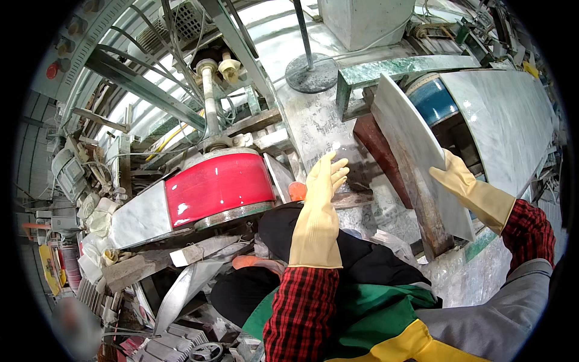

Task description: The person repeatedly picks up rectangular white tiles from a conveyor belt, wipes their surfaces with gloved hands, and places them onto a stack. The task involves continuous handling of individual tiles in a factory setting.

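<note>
Both my hands wear cream rubber gloves. My left hand (327,181) is raised in the middle with nothing in it, palm turned to the right and fingers stretched out. At the right, my right hand (461,181) grips the edge of a thin grey-white stone slab (416,151). The slab stands tilted on its edge, with its broad face toward the left. Behind it lie a brown-red stone piece (383,154) and a wooden block (435,241) near its lower end. The fingertips behind the slab's edge are partly hidden.
A red shiny curved drum (220,184) with a pale slab beside it stands left of my left hand. A blue curved drum (432,99) and a broad marble slab (500,120) lie at the right. A round metal base with a pole (312,73) stands ahead. Wood offcuts (142,268) clutter the lower left.
</note>
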Action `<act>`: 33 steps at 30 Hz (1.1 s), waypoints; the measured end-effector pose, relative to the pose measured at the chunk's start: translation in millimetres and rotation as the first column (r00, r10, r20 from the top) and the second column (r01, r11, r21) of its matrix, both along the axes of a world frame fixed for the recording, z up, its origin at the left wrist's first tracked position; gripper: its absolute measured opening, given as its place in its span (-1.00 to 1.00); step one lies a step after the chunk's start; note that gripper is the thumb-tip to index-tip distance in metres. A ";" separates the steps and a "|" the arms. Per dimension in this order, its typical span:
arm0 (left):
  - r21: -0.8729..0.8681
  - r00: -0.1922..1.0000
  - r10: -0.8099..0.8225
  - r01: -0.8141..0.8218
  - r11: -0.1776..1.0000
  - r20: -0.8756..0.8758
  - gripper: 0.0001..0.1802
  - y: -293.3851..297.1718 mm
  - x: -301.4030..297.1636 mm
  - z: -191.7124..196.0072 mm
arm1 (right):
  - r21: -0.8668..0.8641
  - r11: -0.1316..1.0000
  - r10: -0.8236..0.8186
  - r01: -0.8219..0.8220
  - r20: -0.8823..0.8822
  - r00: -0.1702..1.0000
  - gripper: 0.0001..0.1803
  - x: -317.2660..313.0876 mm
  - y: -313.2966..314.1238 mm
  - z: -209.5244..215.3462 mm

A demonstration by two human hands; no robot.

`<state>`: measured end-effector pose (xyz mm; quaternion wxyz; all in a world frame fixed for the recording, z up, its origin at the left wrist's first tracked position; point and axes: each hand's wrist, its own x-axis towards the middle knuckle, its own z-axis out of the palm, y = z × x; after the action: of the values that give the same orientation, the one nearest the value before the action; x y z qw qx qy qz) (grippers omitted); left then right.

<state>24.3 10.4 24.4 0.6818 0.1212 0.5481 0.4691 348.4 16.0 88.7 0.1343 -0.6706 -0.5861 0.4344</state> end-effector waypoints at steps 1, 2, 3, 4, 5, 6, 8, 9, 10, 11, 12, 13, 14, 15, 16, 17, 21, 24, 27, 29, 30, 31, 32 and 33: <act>-0.013 1.000 -0.001 0.001 1.000 -0.001 -0.52 0.5 -0.2 -0.6 | -0.010 1.000 -0.007 0.007 -0.020 1.000 -0.44 -3.3 -0.4 3.6; -0.004 1.000 0.002 -0.002 1.000 0.004 -0.52 -0.1 -0.5 -1.4 | -0.002 1.000 0.006 -0.006 0.001 1.000 -0.44 -1.0 0.2 1.2; 0.005 1.000 0.005 -0.005 1.000 0.008 -0.53 -0.7 -1.0 -2.3 | 0.006 1.000 0.018 -0.018 0.022 1.000 -0.44 3.3 1.6 -3.8; 0.014 1.000 0.009 -0.009 1.000 0.012 -0.53 -1.3 -1.5 -3.1 | 0.014 0.999 0.031 -0.031 0.044 0.999 -0.45 5.4 2.2 -6.1; 0.007 1.000 0.008 -0.008 1.000 0.005 -0.53 -1.2 -0.5 0.7 | 0.014 1.000 0.024 -0.025 0.043 0.999 -0.45 5.5 1.7 -6.1; -0.001 1.000 0.008 -0.008 1.000 -0.002 -0.54 -1.6 0.6 4.7 | 0.014 1.000 0.017 -0.018 0.042 0.999 -0.45 4.8 1.0 -5.6; -0.011 1.000 0.021 -0.021 1.000 -0.007 -0.54 -1.6 2.0 11.1 | 0.008 1.000 0.008 -0.009 0.056 0.998 -0.45 0.7 0.2 -1.2; -0.014 0.999 0.033 -0.033 0.999 -0.005 -0.54 -1.2 2.4 12.9 | 0.003 1.000 0.005 -0.006 0.072 0.997 -0.44 -3.5 0.0 4.1; -0.016 0.999 0.045 -0.045 0.999 -0.003 -0.54 -1.0 2.7 13.2 | -0.003 1.000 0.003 -0.003 0.087 0.996 -0.44 -5.4 -0.1 6.4; -0.011 0.999 0.047 -0.047 0.999 -0.001 -0.54 -1.5 2.6 13.4 | 0.005 1.000 0.009 -0.010 0.073 0.997 -0.44 -3.9 0.0 4.8; -0.006 0.999 0.050 -0.050 0.999 0.001 -0.54 -2.2 2.6 13.1 | 0.013 1.000 0.016 -0.017 0.059 0.998 -0.44 -0.7 0.3 1.0; -0.001 0.999 0.051 -0.051 0.999 0.002 -0.53 -2.8 2.5 12.7 | 0.020 1.000 0.022 -0.023 0.046 0.999 -0.44 1.6 0.5 -1.7; 0.014 0.999 0.052 -0.053 0.999 0.007 -0.54 -3.5 2.2 12.6 | 0.025 0.999 0.021 -0.022 0.048 0.999 -0.44 2.4 0.4 -3.1; 0.008 0.999 0.048 -0.048 0.999 0.002 -0.54 -3.4 2.1 12.4 | 0.030 0.999 0.020 -0.021 0.050 0.999 -0.44 3.1 0.3 -4.1; 0.002 0.999 0.044 -0.044 0.999 -0.003 -0.54 -2.8 2.2 12.4 | 0.035 0.999 0.018 -0.020 0.052 0.998 -0.43 3.3 0.1 -4.6; -0.003 0.999 0.040 -0.040 0.999 -0.008 -0.54 -2.6 2.1 12.7 | 0.038 0.999 0.022 -0.023 0.035 0.999 -0.43 3.1 -0.1 -4.2; 0.009 1.000 0.026 -0.026 1.000 0.001 -0.55 -2.2 1.7 7.9 | 0.015 1.000 0.026 -0.027 0.042 0.999 -0.41 -0.5 -0.3 2.8; 0.024 0.999 0.035 -0.035 0.999 0.009 -0.55 -2.9 0.9 6.5 | -0.015 1.000 0.014 -0.013 0.035 0.999 -0.41 -4.4 0.3 6.6; 0.031 0.999 0.040 -0.040 0.999 0.010 -0.52 -3.7 1.4 5.6 | 0.002 1.000 0.013 -0.013 -0.005 1.000 -0.42 -3.0 -0.2 3.7; 0.026 0.999 0.034 -0.034 0.999 0.006 -0.51 -2.5 1.7 5.0 | -0.001 1.000 0.014 -0.014 -0.012 1.000 -0.42 -3.0 -0.3 4.1; 0.023 1.000 0.031 -0.031 0.999 0.003 -0.51 -1.5 1.7 4.6 | -0.017 1.000 0.014 -0.014 -0.005 1.000 -0.42 -4.7 0.4 7.2; 0.014 1.000 0.026 -0.026 1.000 0.002 -0.51 -0.3 1.6 4.2 | -0.034 0.999 0.014 -0.014 0.001 1.000 -0.42 -5.7 0.7 8.8; 0.005 1.000 0.019 -0.019 1.000 0.002 -0.50 1.1 1.4 4.2 | -0.030 0.999 0.014 -0.014 0.004 1.000 -0.41 -5.2 0.6 8.3; -0.004 1.000 0.013 -0.013 1.000 0.001 -0.50 1.8 1.3 4.3 | -0.026 1.000 0.015 -0.014 0.007 1.000 -0.41 -4.3 0.5 7.0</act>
<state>25.6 12.2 28.7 0.6793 0.1161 0.5494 0.4725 344.1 16.5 95.6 0.1204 -0.6696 -0.5858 0.4404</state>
